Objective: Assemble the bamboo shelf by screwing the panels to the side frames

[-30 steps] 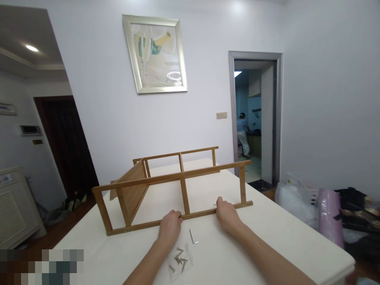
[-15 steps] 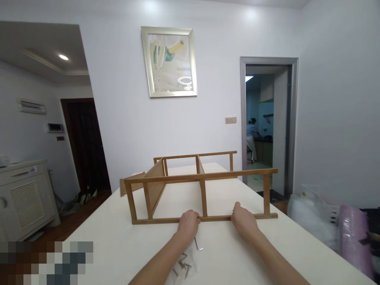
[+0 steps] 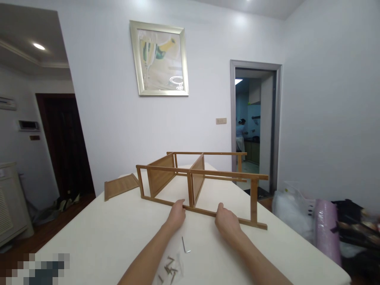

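A brown wooden shelf frame (image 3: 251, 200) lies on its side on the white table (image 3: 118, 229), with two panels set between its ladder-like sides. My left hand (image 3: 177, 215) is closed on the near bottom rail, just left of the middle crosspiece. Further right along that same rail, my right hand (image 3: 228, 221) grips it too; its fingertips are partly hidden. An L-shaped hex key (image 3: 185, 245) lies on the table close to my left forearm. Several screws (image 3: 169, 269) rest on or in a clear plastic bag beside that forearm.
A loose wooden panel (image 3: 121, 186) lies at the table's left side. Bubble wrap (image 3: 292, 209) and a purple wrapped roll (image 3: 325, 225) stand off the right edge. Through the doorway (image 3: 233, 99) a person (image 3: 241, 128) is in another room.
The frame has turned on the table: its right end is nearer and its left end farther away. Both hands moved with it on the rail. The camera view has swung right.
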